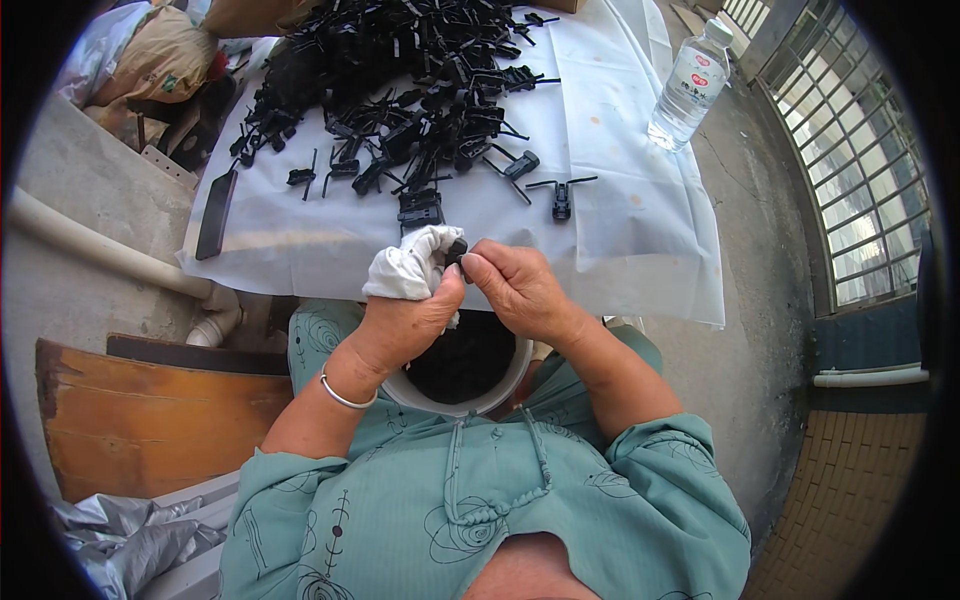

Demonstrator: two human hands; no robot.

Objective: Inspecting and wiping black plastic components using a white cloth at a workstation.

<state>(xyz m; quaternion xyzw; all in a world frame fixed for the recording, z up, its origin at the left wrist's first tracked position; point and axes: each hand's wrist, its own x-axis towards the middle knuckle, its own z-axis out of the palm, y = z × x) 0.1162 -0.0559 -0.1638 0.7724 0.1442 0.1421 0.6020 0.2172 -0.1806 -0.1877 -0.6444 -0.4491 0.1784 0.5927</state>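
Just above the near table edge, my left hand is closed on a small black plastic part. A bunched white cloth covers most of its fingers. From the other side, my right hand pinches the same part between thumb and forefinger; most of the part is hidden by the fingers. Right beyond the cloth lies a black block-shaped piece. Farther back is a big heap of black plastic parts, many with thin arms. A single T-shaped part lies to the right.
A white sheet covers the table. At its right edge stands a water bottle; a flat black strip lies at the left. Below my hands, a white bucket with dark contents stands between my knees. Wooden boards lean at left.
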